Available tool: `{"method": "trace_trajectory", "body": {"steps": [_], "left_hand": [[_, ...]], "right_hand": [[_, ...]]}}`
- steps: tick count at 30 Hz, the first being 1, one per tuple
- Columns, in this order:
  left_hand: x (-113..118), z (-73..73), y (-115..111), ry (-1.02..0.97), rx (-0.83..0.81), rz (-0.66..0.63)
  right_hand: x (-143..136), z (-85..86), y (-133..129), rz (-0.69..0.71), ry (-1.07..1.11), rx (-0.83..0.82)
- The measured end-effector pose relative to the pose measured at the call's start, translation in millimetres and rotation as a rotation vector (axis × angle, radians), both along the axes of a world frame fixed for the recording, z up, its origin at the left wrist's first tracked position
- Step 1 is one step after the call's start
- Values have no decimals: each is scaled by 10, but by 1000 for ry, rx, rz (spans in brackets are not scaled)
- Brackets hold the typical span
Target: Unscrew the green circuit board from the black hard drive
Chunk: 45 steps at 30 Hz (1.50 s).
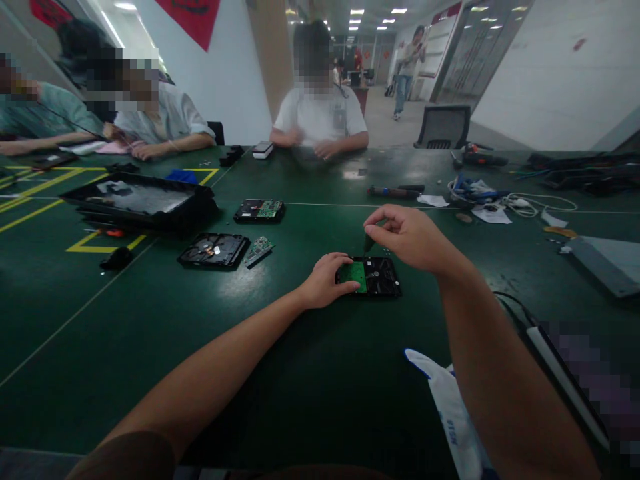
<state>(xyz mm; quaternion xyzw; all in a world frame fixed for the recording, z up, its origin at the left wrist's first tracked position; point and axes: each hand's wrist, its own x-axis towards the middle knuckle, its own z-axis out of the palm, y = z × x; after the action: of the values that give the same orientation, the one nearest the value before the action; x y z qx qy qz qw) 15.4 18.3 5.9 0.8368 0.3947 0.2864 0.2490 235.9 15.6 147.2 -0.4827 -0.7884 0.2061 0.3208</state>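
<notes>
A black hard drive (383,275) with a green circuit board (354,275) lies flat on the dark green table (310,360). Gripping its left end is my left hand (327,279), fingers at the far edge and thumb at the near side. My right hand (407,237) is closed around a small dark screwdriver (369,243), which points down at the drive near the board's far right corner. The screwdriver's tip is too small to make out. To the left lie a second drive (214,251), a loose circuit board (259,251) and a third drive (259,210).
A black tray (145,203) stands at the left. Behind the drive lie a dark handheld tool (395,191) and tangled cables (480,192). A grey case (607,263) sits at the right, a white packet (450,407) by my right forearm. People sit across the table.
</notes>
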Motion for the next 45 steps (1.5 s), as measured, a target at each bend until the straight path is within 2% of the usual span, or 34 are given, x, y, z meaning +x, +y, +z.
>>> {"method": "trace_trajectory", "body": {"steps": [7,12,18,22,27,33,39,43,45], "left_hand": [[5,25,-9,11,-15,0],[4,-22,11,9,-10,-3],[5,-32,10,3,-12,0],[8,-13,5,16,-18,1],[3,-9,10,7,-10,-6],[3,-34,17,9,-10,-7],[5,-37,19,10,-12,-6],[2,-27,18,13,-19,-7],[1,-30,20,12,-17,-7]], "right_hand": [[-14,-7,-11,101,68,-32],[11,-37,20,76,137,-88],[29,-28,36,0,39,16],[-2,-26,18,-73,9,-7],[-29,-58,34,18,87,-59],[7,-98,84,63,134,-129],[2,-63,58,29,75,-9],[0,-40,33,-34,58,-51],[0,-32,22,-18,63,-74]]}}
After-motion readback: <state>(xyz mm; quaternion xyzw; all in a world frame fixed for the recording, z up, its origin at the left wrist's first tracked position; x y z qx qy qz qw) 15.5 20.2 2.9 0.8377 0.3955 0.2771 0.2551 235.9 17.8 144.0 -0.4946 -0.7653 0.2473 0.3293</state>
